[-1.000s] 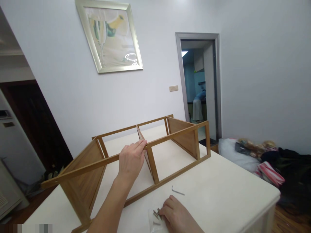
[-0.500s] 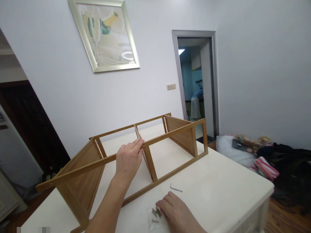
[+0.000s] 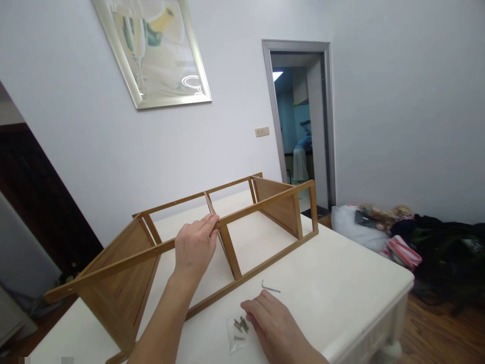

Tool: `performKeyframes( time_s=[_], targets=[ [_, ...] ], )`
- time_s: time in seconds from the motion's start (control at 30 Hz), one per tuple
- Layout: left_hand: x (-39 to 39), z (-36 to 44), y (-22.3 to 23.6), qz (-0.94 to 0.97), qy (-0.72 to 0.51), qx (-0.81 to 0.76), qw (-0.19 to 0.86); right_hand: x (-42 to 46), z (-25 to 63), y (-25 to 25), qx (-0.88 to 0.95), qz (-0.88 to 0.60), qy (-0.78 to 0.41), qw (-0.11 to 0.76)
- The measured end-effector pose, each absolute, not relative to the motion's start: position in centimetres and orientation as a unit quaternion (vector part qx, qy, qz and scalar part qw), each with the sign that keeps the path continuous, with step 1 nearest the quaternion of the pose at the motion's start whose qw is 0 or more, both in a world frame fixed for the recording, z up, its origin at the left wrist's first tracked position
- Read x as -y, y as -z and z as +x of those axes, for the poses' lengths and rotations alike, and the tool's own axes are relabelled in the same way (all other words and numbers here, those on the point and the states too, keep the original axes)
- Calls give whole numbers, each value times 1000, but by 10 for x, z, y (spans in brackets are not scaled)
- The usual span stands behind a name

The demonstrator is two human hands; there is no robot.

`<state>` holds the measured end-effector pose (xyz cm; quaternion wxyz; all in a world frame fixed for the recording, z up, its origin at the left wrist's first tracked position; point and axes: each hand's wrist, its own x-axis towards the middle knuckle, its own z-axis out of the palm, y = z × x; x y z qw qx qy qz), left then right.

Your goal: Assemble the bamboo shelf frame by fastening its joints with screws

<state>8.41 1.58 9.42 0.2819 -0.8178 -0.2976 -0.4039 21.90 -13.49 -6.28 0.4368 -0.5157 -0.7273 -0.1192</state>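
A brown wooden shelf frame (image 3: 261,270) lies on its side on a white table (image 3: 333,268). My left hand (image 3: 195,242) is closed around its upper rail, at the joint with the middle shelf board. Beside the frame's near lower rail is a small clear plastic bag (image 3: 235,344) with several screws (image 3: 241,324) on it or in it; I cannot tell which. My right hand (image 3: 271,321) hovers just right of the screws, thumb and fingertips pinched together. Whatever is in that pinch is too small to make out. An L-shaped hex key (image 3: 271,289) lies just beyond the right hand's knuckles.
Clothes and bags (image 3: 379,227) are piled to the right, past the table's edge. A framed picture (image 3: 161,55) hangs on the wall behind. Through the doorway (image 3: 299,121) a person (image 3: 301,156) stands bent over in another room.
My right hand has lifted slightly from the screws, with its fingertips drawn together. The left hand keeps its grip on the rail. The whole view has shifted a little.
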Motion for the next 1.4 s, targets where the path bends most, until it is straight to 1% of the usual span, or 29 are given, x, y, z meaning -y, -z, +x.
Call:
performKeyframes(
  time_s=[0.17, 0.27, 0.4, 0.53, 0.63, 0.77, 0.97, 1.4],
  targets=[
    [-16, 84, -94, -816, 409, 292, 286, 138, 218, 59, 723, -513, 117, 448],
    [-15, 85, -94, -814, 408, 293, 291, 138, 218, 54, 711, -507, 103, 476],
    [-14, 85, -94, -814, 407, 294, 292, 132, 217, 30, 660, -480, 61, 575],
    [-15, 85, -94, -817, 403, 295, 288, 120, 214, -13, 565, -482, -27, 670],
    [-14, 85, -95, -818, 403, 298, 282, 105, 210, -42, 503, -467, -94, 722],
    [-13, 86, -96, -821, 403, 296, 276, 81, 205, -62, 449, -433, -154, 766],
    [-15, 87, -94, -825, 404, 289, 270, 57, 200, -72, 413, -414, -175, 792],
    [-14, 90, -95, -822, 415, 288, 263, 42, 199, -78, 428, -453, -129, 771]
  ],
)
